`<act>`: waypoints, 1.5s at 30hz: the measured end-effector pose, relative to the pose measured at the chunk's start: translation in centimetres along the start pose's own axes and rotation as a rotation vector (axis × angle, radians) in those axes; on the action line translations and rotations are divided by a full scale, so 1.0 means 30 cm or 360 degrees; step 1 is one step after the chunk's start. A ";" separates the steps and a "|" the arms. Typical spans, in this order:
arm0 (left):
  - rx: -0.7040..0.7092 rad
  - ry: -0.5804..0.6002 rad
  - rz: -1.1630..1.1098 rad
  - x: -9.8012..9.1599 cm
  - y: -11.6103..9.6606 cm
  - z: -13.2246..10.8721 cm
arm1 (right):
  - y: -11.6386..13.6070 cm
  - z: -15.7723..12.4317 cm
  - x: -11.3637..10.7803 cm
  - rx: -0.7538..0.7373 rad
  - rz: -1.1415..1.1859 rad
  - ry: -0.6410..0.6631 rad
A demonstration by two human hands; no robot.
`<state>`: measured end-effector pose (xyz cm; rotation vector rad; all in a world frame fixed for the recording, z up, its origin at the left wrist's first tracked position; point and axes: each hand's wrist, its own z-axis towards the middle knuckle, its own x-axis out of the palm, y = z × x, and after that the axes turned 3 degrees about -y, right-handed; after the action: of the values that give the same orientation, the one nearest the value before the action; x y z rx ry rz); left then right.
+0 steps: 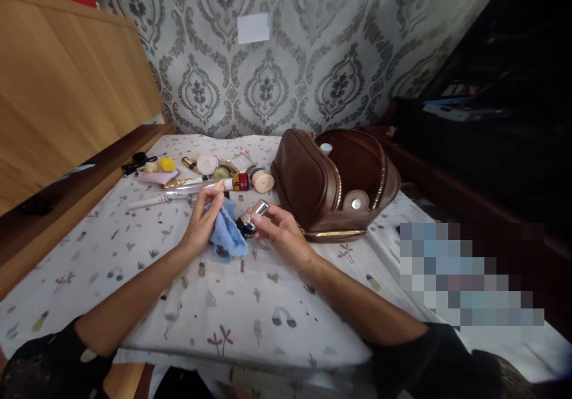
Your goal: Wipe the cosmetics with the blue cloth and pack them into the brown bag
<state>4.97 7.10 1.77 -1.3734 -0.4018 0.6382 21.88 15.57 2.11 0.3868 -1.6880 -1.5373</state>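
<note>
1. Where the sheet [236, 304] runs back to the wall, loose cosmetics lie left of centre: a yellow pot [167, 164], a white stick [149, 201], a round compact [207, 164]. Whatever is printed on them is too small to read.
2. My left hand [201, 223] has its thumb and fingertips pinched together on a blue cloth [229, 232]. I judge it light and limp, best taken by a bunched fold, with nothing in it to break.
3. Beyond the cloth is a cap [241, 182] in dark red and gold; its label shows a small mark, with no brand I can make out.
4. The bottle [251, 218] is between my hands, above the sheet, tilted: silver end up to the right, black end down to the left beside the cloth. It looks stiff and smooth, probably slippery, perhaps glass, with modest weight. The black body seems the surer hold, should the silver part come loose. Pale lettering on the black is illegible.
5. My right hand [286, 235] has thumb and fingers clamped on the bottle's silver end.
6. Right of that stands a brown bag [304, 178], mouth unzipped; I find no readable name on it.
</note>
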 end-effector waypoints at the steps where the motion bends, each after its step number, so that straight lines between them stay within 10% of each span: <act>1: 0.0003 0.0035 0.0009 -0.001 0.002 -0.001 | -0.003 0.000 0.001 -0.0002 -0.0018 0.0011; 11: -0.0037 0.1145 0.0026 0.003 -0.046 -0.026 | -0.010 0.006 -0.009 -0.0124 -0.0024 -0.0119; 16: 0.0070 0.1070 0.0294 -0.009 -0.037 -0.014 | -0.008 0.007 -0.009 -0.0145 -0.0035 -0.0124; 29: -0.0247 0.1249 -0.0320 -0.009 -0.063 -0.029 | 0.013 0.000 -0.007 0.0099 -0.0023 0.0199; 45: -0.0089 0.1115 0.0042 -0.026 -0.023 -0.006 | 0.023 0.018 -0.016 -0.0060 -0.0008 -0.0246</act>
<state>4.60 6.40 2.49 -1.5580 0.1627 0.1374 22.00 16.41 2.61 0.2584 -1.7736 -1.6360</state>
